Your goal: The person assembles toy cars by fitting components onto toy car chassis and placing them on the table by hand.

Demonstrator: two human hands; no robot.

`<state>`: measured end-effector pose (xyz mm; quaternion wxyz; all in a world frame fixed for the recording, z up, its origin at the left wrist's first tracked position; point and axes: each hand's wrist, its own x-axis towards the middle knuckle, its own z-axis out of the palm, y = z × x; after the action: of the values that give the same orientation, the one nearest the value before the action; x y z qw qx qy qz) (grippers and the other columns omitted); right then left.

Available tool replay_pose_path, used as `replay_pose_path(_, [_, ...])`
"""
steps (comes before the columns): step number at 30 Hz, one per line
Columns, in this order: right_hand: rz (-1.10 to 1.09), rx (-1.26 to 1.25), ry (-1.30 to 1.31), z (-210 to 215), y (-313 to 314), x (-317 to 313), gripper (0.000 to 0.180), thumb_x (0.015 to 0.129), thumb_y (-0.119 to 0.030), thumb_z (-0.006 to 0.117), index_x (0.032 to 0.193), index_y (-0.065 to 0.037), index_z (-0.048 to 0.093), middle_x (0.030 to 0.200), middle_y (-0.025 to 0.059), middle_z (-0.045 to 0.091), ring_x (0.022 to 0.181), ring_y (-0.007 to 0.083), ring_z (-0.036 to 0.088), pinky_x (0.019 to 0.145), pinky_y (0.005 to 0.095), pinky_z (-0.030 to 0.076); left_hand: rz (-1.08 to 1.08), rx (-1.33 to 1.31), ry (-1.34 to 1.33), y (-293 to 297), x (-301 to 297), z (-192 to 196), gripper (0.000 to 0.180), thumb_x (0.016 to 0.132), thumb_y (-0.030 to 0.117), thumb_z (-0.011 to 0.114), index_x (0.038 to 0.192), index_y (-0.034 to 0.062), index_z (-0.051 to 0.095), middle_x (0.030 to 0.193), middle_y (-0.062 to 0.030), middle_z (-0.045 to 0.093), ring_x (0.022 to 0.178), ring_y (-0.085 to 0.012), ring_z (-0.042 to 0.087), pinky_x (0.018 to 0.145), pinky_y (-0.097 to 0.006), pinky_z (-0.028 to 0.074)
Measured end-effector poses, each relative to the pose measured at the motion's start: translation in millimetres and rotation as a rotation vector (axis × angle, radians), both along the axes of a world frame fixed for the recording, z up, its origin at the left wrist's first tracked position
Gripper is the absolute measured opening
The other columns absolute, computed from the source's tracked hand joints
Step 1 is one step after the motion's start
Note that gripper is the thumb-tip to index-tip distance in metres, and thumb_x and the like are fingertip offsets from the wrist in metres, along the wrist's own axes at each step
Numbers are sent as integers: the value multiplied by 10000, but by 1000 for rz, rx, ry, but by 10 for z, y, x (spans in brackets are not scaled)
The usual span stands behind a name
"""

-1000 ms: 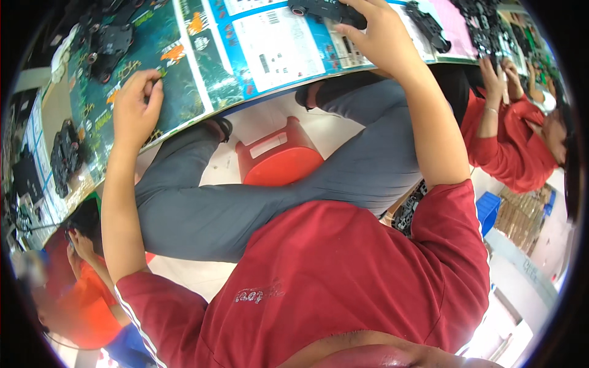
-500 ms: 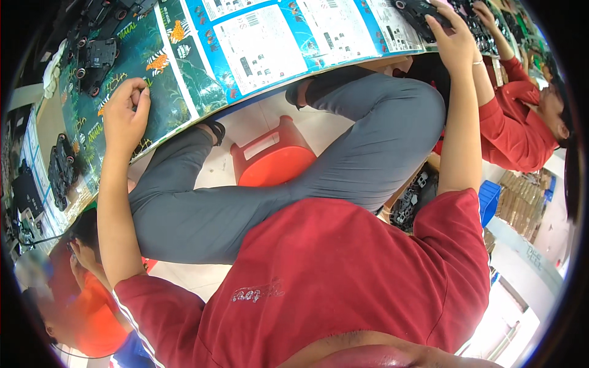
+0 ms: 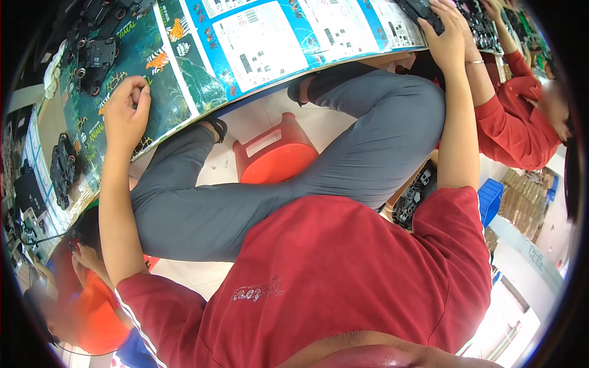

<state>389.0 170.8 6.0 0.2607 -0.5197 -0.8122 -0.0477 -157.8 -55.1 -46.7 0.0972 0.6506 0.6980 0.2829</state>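
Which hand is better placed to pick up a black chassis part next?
Probably the right hand: it already rests on a black part at the table edge. The left hand is curled on the printed sheet, apart from the black parts.

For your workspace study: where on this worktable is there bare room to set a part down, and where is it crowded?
Free: the printed table cover between the left hand and right hand. Crowded: black plastic parts beyond the left hand, more at the left edge, and a black part under the right hand.

left hand (image 3: 126, 113) on printed sheet (image 3: 184, 67) | right hand (image 3: 446, 37) on black part (image 3: 420, 9) | stool (image 3: 273, 153) below
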Motion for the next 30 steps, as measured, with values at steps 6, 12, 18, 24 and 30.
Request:
replay_pose_path(6, [-150, -153, -60, -70, -54, -93, 502, 814, -190, 829, 1237, 4, 639, 1261, 235, 621, 1223, 396, 579, 1052, 437, 466, 17, 6, 6, -76, -31, -3, 113, 913, 81, 676, 1011, 25, 677, 698, -61, 557, 606, -158, 521, 597, -314, 443])
replay_pose_path(12, [-58, -75, -132, -320, 288, 350, 600, 877, -428, 784, 1298, -18, 667, 1226, 253, 693, 1192, 388, 642, 1010, 448, 501, -17, 1, -62, 5, 7, 0, 103, 925, 84, 675, 1005, 20, 683, 698, -55, 565, 602, -156, 516, 601, -313, 448])
replay_pose_path(18, [2, -202, 74, -77, -225, -275, 619, 854, -374, 817, 1284, 43, 660, 1172, 258, 715, 1086, 329, 702, 964, 396, 522, -159, -35, -241, -157, 421, 307, 140, 941, 118, 693, 1037, 15, 693, 855, -70, 678, 760, -134, 633, 701, -281, 504])
replay_pose_path(24, [401, -360, 415, -63, -1273, -1649, 587, 794, -254, 879, 1253, 36, 655, 1137, 187, 708, 1047, 283, 701, 930, 372, 542, -335, -354, -928, -202, 1105, 472, 431, 1060, 320, 595, 1378, 36, 529, 1121, -65, 676, 867, -110, 636, 727, -263, 534])
replay_pose_path(30, [691, -267, 494, -85, -1715, -2774, 648, 746, -266, 916, 1263, 14, 642, 1135, 183, 666, 1039, 373, 668, 909, 413, 544, -108, -125, -1436, -218, 933, 365, 405, 1094, 332, 505, 1343, 13, 520, 1262, -121, 641, 1089, -237, 687, 914, -431, 597])
